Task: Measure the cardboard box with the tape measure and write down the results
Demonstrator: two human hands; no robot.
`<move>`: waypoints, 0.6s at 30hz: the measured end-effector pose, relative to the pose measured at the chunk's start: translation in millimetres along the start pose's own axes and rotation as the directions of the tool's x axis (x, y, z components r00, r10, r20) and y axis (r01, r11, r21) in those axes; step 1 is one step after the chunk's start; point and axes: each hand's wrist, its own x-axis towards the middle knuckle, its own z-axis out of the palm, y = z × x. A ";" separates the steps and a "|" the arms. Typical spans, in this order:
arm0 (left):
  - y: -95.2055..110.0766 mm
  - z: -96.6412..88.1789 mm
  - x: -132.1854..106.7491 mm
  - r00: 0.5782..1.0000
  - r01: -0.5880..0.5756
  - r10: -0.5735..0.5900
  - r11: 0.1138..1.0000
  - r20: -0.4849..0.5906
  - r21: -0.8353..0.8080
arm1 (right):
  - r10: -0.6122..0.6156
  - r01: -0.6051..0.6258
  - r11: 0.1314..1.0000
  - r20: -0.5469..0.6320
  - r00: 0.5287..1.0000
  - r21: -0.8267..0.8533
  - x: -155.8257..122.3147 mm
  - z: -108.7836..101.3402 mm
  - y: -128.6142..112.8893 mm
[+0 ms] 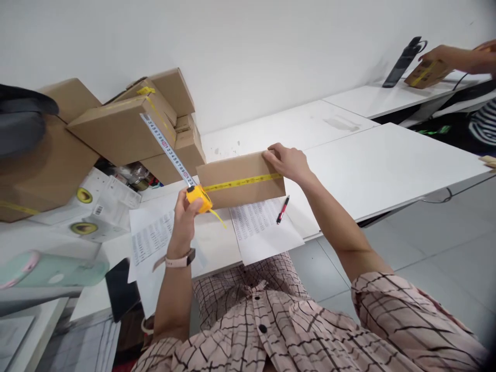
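Note:
My left hand [184, 213] is closed around a yellow tape measure [199, 199], whose white numbered blade [166, 150] runs up and to the left over the stacked boxes. My right hand [289, 162] grips the far right end of a flat brown cardboard box [240, 178] sealed with a yellow tape stripe. The box lies on the white table [387, 165], its left end next to the tape measure. A pink-strapped watch sits on my left wrist.
Printed sheets [263, 227] and a red pen [282, 210] lie in front of the box. Stacked cardboard boxes [127, 124] and white cartons [101, 206] crowd the left. At the far right another person's hand [445, 54] holds a small taped box [426, 73] on another table.

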 end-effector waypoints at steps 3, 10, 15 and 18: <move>13.5 0.2 27.4 1.000 0.010 -0.010 0.999 0.014 0.038 | -0.013 0.008 0.996 -0.059 0.998 -0.087 30.9 10.1 -6.8; -9.1 34.3 5.4 0.971 0.000 -0.009 0.999 0.237 0.040 | -0.281 0.281 0.959 -0.002 0.960 -0.047 64.8 33.2 -19.4; -46.5 52.3 -26.3 0.852 0.232 -0.183 0.972 0.490 -0.041 | -0.183 0.180 0.983 -0.079 0.980 -0.036 63.5 40.6 -32.2; -64.1 49.7 -33.8 0.815 0.311 -0.240 0.949 0.527 -0.048 | -0.146 0.141 0.988 -0.092 0.985 -0.068 64.6 43.8 -35.9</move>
